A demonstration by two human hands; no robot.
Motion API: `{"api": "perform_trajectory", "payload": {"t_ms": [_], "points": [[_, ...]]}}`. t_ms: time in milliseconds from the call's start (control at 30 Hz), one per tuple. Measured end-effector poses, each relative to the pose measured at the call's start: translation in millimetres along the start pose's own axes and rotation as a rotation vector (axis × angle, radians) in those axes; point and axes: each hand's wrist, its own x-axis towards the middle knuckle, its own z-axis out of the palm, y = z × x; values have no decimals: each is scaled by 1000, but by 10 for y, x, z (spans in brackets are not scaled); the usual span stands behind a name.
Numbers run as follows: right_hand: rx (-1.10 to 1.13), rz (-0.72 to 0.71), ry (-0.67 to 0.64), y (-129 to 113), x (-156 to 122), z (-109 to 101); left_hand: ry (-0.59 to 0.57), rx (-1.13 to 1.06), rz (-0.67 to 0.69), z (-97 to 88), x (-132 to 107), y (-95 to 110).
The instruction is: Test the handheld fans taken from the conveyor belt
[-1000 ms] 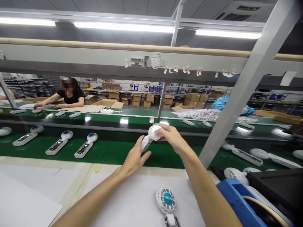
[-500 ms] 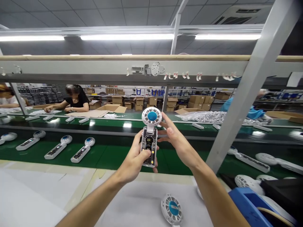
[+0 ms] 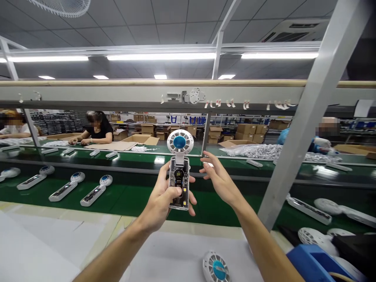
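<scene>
My left hand grips a small handheld fan upright, thumb pressed on the front of its body. The fan has a round white head with a blue centre, and a clear-fronted handle showing a dark circuit board with a lit display. To its right, my right hand is held up with fingers apart, touching nothing. Below, on the white work surface, lies another white fan head with a blue centre, its lower part cut off by the frame edge.
Several handheld fans lie on the green conveyor belt to the left. A slanted grey post stands at right, near a blue bin and more white fans. Across the line, a person in black works beside cardboard.
My right hand has come away from the fan head and moved right. My left hand has shifted slightly left with the fan. The camera view has tilted up a little.
</scene>
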Motion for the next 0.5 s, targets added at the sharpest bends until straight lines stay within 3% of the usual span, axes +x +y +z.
{"api": "perform_trajectory", "payload": {"t_ms": [300, 500], "points": [[47, 21, 132, 470, 103, 328, 29, -42, 16, 54, -30, 74], [-90, 68, 172, 978, 62, 616, 50, 44, 56, 15, -32, 17]]}}
